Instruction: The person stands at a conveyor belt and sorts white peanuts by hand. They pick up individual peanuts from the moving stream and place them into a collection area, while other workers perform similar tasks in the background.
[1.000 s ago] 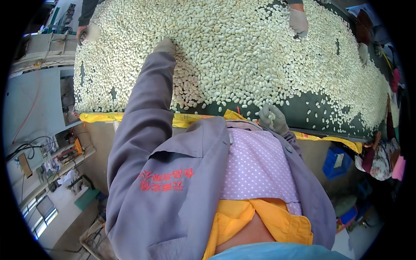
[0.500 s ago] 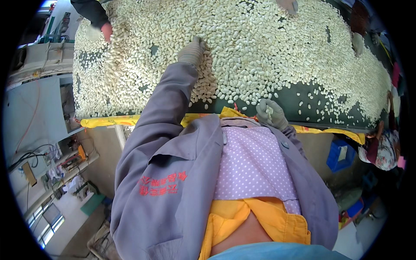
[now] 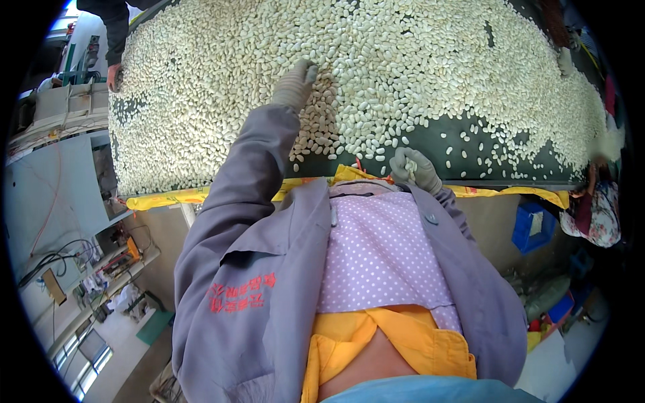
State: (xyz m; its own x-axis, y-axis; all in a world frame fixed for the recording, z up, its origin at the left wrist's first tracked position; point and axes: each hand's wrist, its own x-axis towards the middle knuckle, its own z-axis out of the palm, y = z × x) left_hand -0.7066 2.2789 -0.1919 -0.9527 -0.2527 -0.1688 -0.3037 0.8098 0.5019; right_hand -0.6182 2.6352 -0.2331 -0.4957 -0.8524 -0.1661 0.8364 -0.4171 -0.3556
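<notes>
White beans (image 3: 376, 67) lie in a thick, spread layer over a dark green table (image 3: 437, 138). My left hand (image 3: 294, 86), in a pale striped glove, reaches out over the middle of the layer. Its fingertips are drawn together just above the beans; whether anything is pinched there cannot be made out. Close to my chest at the near edge, my right hand (image 3: 418, 171), also gloved, is curled closed with a few pale beans showing among its fingers. A bare patch of table lies beyond the right hand, with scattered beans on it.
Yellow sheeting (image 3: 168, 199) runs along the table's near edge. A co-worker's hand (image 3: 114, 77) rests at the far left, and another gloved hand (image 3: 608, 142) is at the right end. A blue crate (image 3: 533, 227) stands below on the right.
The co-worker's hand at the left has moved outward to the table's edge, and beans now cover gaps there. My left hand stays near the same spot; my right hand has shifted slightly left.
</notes>
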